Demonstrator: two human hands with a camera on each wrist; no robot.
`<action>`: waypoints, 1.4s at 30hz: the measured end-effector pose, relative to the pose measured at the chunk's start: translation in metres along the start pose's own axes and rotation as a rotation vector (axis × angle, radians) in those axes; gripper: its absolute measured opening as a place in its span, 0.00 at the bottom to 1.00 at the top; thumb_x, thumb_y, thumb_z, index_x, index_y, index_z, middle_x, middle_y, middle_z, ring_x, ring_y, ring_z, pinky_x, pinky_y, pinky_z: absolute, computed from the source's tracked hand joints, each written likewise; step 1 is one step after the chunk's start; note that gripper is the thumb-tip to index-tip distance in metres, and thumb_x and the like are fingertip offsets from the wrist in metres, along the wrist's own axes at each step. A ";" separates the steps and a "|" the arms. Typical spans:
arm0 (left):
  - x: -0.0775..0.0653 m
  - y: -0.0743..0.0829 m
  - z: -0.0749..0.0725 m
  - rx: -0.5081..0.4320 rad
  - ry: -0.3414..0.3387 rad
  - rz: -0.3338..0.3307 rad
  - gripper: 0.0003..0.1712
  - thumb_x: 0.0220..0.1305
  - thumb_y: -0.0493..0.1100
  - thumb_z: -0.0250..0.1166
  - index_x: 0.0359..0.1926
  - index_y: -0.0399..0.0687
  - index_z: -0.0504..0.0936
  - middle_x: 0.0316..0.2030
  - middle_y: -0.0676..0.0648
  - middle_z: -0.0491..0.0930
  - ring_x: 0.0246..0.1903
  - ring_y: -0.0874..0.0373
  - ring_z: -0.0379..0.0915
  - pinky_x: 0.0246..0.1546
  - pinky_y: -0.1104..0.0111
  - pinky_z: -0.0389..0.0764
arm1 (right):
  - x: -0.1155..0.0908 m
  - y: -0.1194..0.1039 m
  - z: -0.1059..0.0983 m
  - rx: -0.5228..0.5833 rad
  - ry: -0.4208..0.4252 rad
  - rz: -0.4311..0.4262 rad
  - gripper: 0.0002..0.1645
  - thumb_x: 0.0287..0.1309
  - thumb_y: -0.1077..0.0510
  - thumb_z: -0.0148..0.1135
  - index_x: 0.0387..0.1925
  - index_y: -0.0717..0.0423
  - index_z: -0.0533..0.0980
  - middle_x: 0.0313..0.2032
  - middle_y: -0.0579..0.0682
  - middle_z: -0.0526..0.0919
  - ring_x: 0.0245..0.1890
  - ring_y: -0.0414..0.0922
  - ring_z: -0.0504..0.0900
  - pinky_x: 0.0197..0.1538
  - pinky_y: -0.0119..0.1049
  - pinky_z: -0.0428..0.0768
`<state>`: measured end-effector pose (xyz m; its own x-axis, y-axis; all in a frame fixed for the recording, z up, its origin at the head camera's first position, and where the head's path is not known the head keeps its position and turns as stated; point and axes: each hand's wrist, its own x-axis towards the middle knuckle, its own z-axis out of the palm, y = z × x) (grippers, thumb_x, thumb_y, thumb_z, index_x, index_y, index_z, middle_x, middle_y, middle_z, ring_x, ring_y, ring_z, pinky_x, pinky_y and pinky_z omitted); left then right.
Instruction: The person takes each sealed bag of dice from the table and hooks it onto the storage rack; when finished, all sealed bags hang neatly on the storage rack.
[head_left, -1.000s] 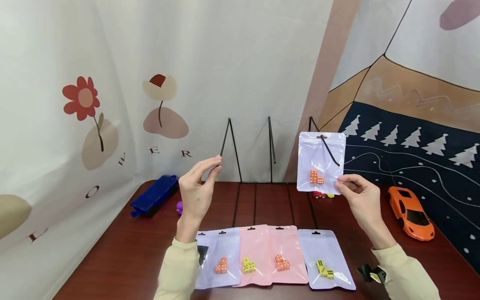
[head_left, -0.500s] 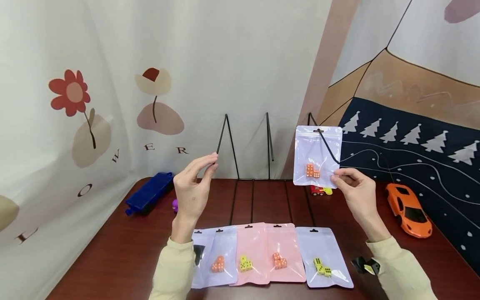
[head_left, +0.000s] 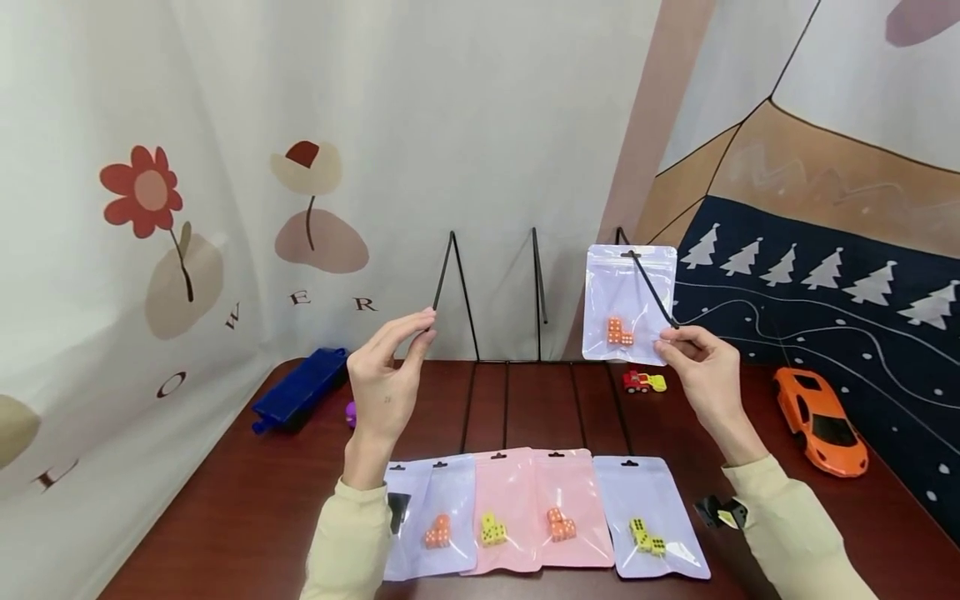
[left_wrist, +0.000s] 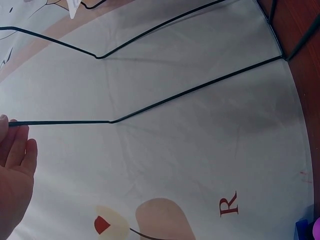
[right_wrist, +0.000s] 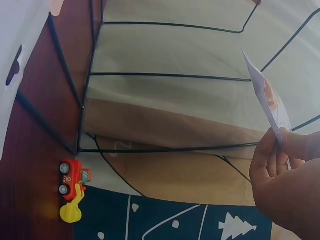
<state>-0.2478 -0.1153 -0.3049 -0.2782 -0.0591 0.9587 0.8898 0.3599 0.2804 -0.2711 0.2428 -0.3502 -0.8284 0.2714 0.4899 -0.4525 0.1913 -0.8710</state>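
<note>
My right hand (head_left: 701,367) pinches the lower right corner of a pale lavender zip bag (head_left: 600,292) with orange dice (head_left: 618,332) inside. The rightmost prong (head_left: 652,290) of a black wire rack passes through the bag's hang hole, its tip in front near my fingers. In the right wrist view the bag (right_wrist: 262,95) is seen edge-on. With thumb and fingertips my left hand (head_left: 386,375) pinches the end of the leftmost prong (head_left: 442,271); the left wrist view shows that prong (left_wrist: 65,122) running out from the fingers. A middle prong (head_left: 542,279) stands between the hands.
Lavender and pink bags (head_left: 510,483) of dice lie in a row on the table (head_left: 247,517) in front. A blue case (head_left: 303,387) and a purple toy (head_left: 350,414) sit left. An orange toy car (head_left: 821,421) stands right, a red-and-yellow toy truck (head_left: 641,382) behind the bag.
My right hand has moved the bag slightly up, left and back along the prong, uncovering the toy truck. The left hand keeps its pinch. The head view shifted a little.
</note>
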 end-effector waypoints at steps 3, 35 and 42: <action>-0.001 0.001 0.000 -0.003 0.003 -0.006 0.13 0.48 0.20 0.67 0.37 0.31 0.84 0.40 0.40 0.84 0.43 0.49 0.81 0.46 0.67 0.79 | 0.003 0.002 0.002 0.040 0.003 0.011 0.08 0.50 0.74 0.66 0.33 0.63 0.79 0.29 0.37 0.83 0.28 0.32 0.80 0.37 0.20 0.79; -0.002 0.003 0.000 0.009 -0.003 0.002 0.14 0.48 0.20 0.67 0.38 0.32 0.84 0.41 0.41 0.84 0.42 0.50 0.81 0.46 0.67 0.79 | 0.026 0.007 0.012 -0.041 -0.006 0.065 0.12 0.55 0.70 0.64 0.42 0.73 0.77 0.31 0.36 0.81 0.32 0.32 0.79 0.40 0.19 0.77; -0.003 0.001 0.001 0.014 -0.003 0.002 0.14 0.49 0.21 0.68 0.38 0.33 0.84 0.41 0.42 0.84 0.42 0.50 0.81 0.46 0.67 0.79 | 0.029 0.013 0.012 -0.024 0.007 0.075 0.07 0.54 0.70 0.65 0.36 0.62 0.80 0.30 0.35 0.81 0.32 0.32 0.79 0.39 0.19 0.78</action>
<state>-0.2460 -0.1140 -0.3078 -0.2778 -0.0553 0.9590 0.8852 0.3730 0.2780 -0.3046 0.2416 -0.3480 -0.8574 0.2928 0.4232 -0.3808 0.1923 -0.9045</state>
